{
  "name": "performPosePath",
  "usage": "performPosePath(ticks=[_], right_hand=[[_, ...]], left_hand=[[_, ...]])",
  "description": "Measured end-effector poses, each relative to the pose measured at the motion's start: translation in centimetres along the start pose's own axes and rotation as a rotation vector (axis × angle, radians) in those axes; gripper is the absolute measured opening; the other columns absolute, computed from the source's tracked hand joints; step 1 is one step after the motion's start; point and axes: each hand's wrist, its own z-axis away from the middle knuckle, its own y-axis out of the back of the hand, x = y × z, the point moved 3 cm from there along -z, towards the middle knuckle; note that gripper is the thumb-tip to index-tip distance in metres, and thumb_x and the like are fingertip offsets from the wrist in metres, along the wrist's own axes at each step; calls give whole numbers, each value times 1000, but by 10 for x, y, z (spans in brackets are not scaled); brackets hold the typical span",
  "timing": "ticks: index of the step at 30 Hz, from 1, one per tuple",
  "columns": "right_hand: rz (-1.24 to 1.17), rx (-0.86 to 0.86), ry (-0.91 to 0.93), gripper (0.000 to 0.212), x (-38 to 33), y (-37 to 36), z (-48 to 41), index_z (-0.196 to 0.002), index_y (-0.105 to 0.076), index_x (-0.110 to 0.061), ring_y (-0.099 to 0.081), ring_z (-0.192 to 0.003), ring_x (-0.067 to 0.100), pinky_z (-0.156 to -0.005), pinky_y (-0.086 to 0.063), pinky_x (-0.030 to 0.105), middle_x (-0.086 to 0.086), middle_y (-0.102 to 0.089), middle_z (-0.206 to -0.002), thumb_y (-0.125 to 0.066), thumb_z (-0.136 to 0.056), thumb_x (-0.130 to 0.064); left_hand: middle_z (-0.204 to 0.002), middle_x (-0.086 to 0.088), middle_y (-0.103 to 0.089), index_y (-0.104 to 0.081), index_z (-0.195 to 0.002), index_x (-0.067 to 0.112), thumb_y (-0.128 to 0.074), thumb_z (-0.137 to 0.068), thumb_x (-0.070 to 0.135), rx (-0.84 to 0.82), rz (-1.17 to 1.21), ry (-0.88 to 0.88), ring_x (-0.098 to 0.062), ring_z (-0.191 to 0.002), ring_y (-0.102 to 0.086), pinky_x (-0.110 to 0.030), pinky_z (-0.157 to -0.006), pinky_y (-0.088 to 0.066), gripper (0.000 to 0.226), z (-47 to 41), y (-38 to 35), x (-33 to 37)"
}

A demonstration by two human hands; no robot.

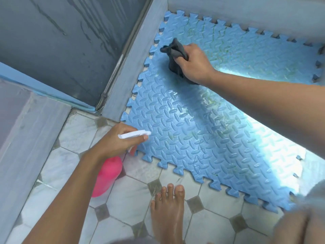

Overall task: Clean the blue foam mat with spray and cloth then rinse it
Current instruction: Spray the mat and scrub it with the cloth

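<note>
The blue foam mat [202, 131] of interlocking puzzle tiles lies on the tiled floor against a grey wall, wet and shiny, with greenish stains toward its far side. My right hand [195, 63] grips a bunched dark grey cloth [173, 50] and presses it on the mat's far left part. My left hand [114, 140] holds a pink spray bottle [107, 175] by its white trigger head [135, 133], nozzle pointing over the mat's near left corner, with my index finger on the trigger.
A grey wall base [133, 59] and a metal door rail [112, 78] border the mat on the left. White and grey octagon floor tiles [126, 196] lie in front. My bare foot [168, 210] stands just before the mat's near edge.
</note>
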Motion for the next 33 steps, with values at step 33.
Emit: performPosePath(ticks=[33], right_hand=[[562, -835, 1135, 36, 48, -31, 209, -130, -64, -21, -49, -102, 26, -68, -50, 35, 8, -58, -111, -59, -97, -11]], left_hand=[[-84, -4, -76, -75, -99, 17, -72, -77, 57, 160, 202, 60, -20, -86, -73, -49, -71, -65, 46, -34, 8, 23]])
